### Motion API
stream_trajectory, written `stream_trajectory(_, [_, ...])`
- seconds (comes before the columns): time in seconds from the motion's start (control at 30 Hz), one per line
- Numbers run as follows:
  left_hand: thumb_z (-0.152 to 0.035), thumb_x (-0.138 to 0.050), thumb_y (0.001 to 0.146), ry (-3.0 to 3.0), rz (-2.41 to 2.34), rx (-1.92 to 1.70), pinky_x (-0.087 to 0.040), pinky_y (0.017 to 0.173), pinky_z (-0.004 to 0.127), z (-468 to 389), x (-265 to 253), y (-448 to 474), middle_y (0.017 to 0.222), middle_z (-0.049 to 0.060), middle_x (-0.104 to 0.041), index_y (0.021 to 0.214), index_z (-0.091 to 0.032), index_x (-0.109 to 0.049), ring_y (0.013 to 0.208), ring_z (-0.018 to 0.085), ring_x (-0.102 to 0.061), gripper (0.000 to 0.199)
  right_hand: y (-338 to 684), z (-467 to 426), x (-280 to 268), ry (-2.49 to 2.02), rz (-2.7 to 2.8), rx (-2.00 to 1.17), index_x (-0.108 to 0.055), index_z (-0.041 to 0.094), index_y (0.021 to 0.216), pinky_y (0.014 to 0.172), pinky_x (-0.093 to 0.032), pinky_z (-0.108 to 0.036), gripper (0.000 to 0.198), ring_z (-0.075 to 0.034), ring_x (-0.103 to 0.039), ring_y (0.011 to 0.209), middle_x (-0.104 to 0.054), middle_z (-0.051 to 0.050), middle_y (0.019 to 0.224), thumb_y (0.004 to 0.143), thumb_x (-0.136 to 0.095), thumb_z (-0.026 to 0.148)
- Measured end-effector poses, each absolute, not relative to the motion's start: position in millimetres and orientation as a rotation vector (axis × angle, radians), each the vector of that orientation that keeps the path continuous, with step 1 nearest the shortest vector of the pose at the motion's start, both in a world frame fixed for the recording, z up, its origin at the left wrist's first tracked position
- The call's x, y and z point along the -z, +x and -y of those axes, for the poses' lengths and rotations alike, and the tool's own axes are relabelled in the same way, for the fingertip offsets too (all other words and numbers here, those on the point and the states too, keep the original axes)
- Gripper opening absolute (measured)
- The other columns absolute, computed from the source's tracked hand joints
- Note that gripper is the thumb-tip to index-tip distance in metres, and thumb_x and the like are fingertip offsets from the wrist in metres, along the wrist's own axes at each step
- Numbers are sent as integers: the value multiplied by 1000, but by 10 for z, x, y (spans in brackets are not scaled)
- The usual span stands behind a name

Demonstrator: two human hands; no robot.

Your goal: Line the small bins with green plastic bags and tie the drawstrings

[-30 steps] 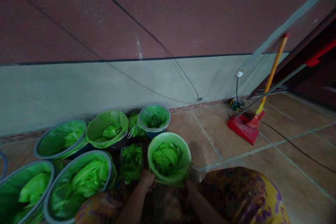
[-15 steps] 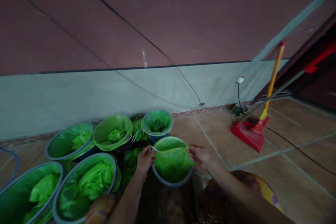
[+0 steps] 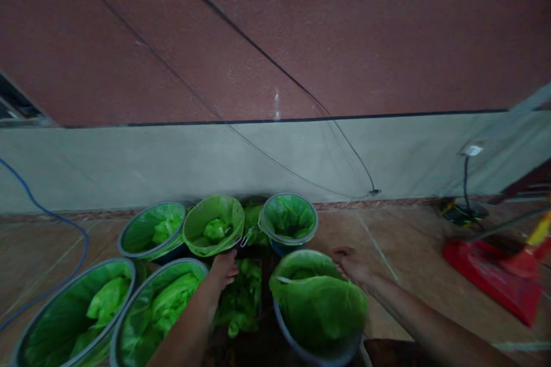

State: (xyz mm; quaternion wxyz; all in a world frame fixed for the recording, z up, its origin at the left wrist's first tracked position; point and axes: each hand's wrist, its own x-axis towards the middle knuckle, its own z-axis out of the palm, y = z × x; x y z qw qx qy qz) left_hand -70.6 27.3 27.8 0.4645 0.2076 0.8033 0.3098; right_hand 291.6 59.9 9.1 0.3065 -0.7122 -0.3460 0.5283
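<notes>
A green mesh bag [image 3: 321, 304] lines the bucket [image 3: 287, 330] in front of me, its front part draped loosely over the opening. At the bag's upper right edge is my right hand [image 3: 355, 266], slightly blurred, with its fingers closed on the mesh. My left hand [image 3: 224, 269] is away from this bag, fingers loosely apart and nothing seen in them. It hovers over a rectangular container [image 3: 259, 287] of crumpled green mesh, just in front of a lined bucket [image 3: 189, 243]. A white drawstring [image 3: 282, 279] shows on the bag's left edge.
Several more buckets with green liners stand at the left, including a large front one [image 3: 26, 332], and a small one [image 3: 316, 223] stands behind. A blue hose [image 3: 55, 215] lies left. Right are a red dustpan [image 3: 491, 275] and a cable [image 3: 465, 180] below a socket.
My left hand has let go of the bag's edge and moved left. The bag sags open wider over the bucket. The view has turned left, so the scene has shifted right.
</notes>
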Motion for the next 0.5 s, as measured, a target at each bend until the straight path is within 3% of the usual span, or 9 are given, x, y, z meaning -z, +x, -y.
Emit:
stream_trajectory(0.13, [-36,-61,82,201,-1980,-955,-52,60,32,-311,-239,-1170,71,7,-66,81,-20,-55,64,21,-67,17,2526,-792,9,-1839,1052,-1379,-63,20,89,48,-41,-21,15,-11,-56,51,-67,0,70,75,-60,18])
stream_trajectory(0.33, [-25,-54,87,-14,-2026,-1324,-52,61,26,-348,-244,-2056,68,2,-59,78,-20,-51,59,14,-61,11,1883,-783,-119,-1753,1090,-1509,-63,20,86,46,-39,-20,11,-10,-53,48,-64,3,65,75,-59,18])
stream_trajectory(0.5, [-19,-52,87,-188,-2039,-1440,-49,52,26,-463,-180,-2790,61,-2,-50,79,-20,-48,49,13,-53,9,1063,-786,-208,-1711,1115,-1690,-60,18,83,47,-40,-19,5,-9,-53,48,-65,1,64,81,-61,23])
